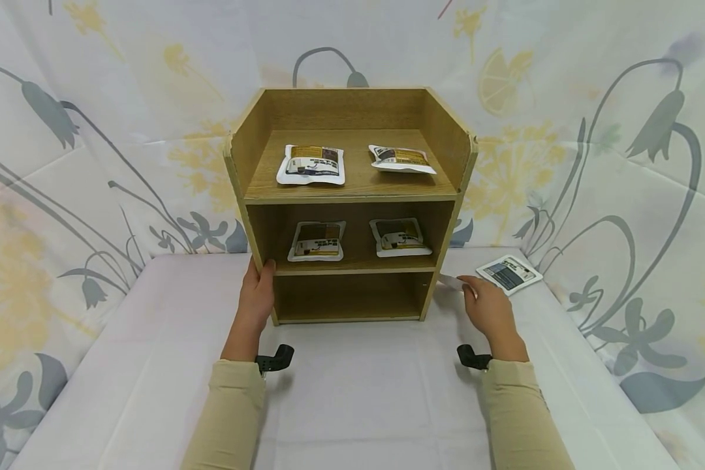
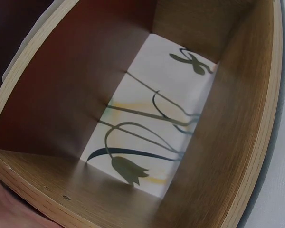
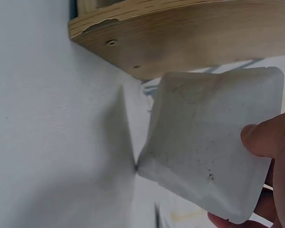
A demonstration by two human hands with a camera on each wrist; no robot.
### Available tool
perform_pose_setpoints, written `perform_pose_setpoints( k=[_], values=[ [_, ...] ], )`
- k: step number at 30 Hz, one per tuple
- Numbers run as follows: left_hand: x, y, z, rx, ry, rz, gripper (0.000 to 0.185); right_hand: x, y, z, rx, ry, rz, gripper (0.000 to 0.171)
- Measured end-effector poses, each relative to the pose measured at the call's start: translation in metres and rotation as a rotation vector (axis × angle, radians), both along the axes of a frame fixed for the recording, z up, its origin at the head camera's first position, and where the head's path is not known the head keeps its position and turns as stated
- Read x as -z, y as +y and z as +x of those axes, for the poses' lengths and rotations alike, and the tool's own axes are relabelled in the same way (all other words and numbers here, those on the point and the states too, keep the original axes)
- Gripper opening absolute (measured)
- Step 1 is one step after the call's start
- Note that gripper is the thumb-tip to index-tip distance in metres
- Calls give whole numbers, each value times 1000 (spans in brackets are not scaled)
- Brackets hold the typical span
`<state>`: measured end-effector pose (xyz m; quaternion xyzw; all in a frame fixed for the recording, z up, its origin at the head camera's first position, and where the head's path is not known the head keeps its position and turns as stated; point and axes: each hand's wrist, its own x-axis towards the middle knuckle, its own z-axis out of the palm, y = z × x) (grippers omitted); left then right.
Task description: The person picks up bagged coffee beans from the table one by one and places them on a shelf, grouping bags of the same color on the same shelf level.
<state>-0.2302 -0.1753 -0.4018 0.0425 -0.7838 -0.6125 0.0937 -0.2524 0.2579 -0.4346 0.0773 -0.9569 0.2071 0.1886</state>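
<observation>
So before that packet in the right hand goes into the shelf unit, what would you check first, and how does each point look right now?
1. Packet held firmly: ok, the right hand pinches it by one edge, thumb on top.
2. Shelf unit steadied: ok, the left hand grips its left front edge.
3. Free space: ok, the bottom shelf shows nothing on it; the top and middle shelves each hold two packets.
4. Packet lined up with the opening: not ok, it is out beside the unit's right wall.
5. Packet face up: cannot tell, only a plain grey side shows.
6. Spare packet out of the way: ok, it lies on the table to the right.
</observation>
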Motion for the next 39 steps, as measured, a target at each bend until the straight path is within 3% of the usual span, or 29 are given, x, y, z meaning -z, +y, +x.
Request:
perform_pose_setpoints(
  k=[13, 22, 39],
  values=[
    [0, 0, 1, 8, -2, -8, 58, -23, 1, 10, -32, 47, -30, 28],
    [0, 0, 0, 7, -6, -14, 57, -45, 1, 22, -8, 23, -42, 31],
    [0, 0, 0, 3, -16, -21, 58, -78, 2, 43, 24, 87, -62, 33]
  ],
)
